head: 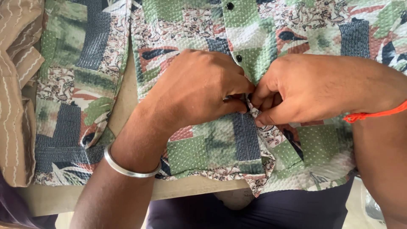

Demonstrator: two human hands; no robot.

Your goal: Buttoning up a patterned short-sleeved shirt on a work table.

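Patchwork shirt (pixel 203 144) spread flat on pale table (pixel 190 188), front up, hem toward camera and hanging slightly over table edge. Fabric: green dotted squares, dark blue woven blocks, white paisley patches, red-pink accents. Button placket (pixel 243 46) running up centre; two black buttons (pixel 229 6) visible above hands, one at top edge, one just above knuckles.

Left hand (pixel 199 91) curled nearly closed, thumb and forefinger pinched on placket edge at centre of shirt. Plain silver bangle (pixel 127 167) on left wrist. Right hand (pixel 296 91) also curled nearly closed, fingertips pinched on same placket edge, touching left-hand fingertips. Small fold of fabric bunched between both pinches. Whether a button sits under fingers: cannot tell, hidden. Orange-red thread band (pixel 373 113) on right wrist.

Shirt sleeve (pixel 72 97) lying flat at left, same patchwork print, apart from shirt body with strip of bare table between. Tan garment (pixel 17 85) with thin white wavy stripes at far left edge, partly over sleeve border, bunched. Dark navy cloth (pixel 254 212) below table edge at bottom, at person's lap.

No packages, labels or signs in view; only print blocks on fabric.
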